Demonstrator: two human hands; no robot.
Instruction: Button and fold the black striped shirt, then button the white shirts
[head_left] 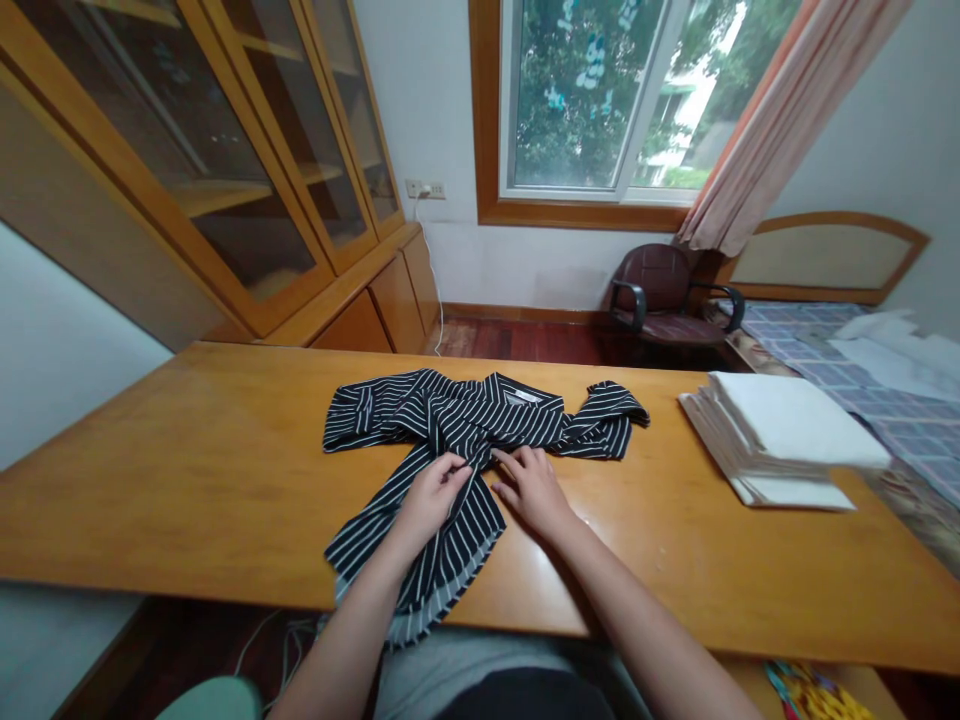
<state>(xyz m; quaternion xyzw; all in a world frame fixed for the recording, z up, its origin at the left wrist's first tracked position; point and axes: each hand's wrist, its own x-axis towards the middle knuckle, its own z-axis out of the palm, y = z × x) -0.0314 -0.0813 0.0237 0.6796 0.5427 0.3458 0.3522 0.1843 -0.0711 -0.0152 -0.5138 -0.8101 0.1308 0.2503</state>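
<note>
Pinching a fold of the striped shirt (480,415) lying mid-table (187,470), the left hand (431,497) has its fingers clamped on cloth. The right hand (534,490) presses flat beside it, fingers straight and unclenched. Keeping the fabric taut and smooth looks wise here.

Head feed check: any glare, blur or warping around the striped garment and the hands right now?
Head view: daylight from the window, partly blown out; the striped garment, left hand and right hand are sharp; a mild sheen lies on the table beside the right forearm; wide-angle warping bows the table edge and tilts the cabinet; the white stack smears at its right edge.
</note>
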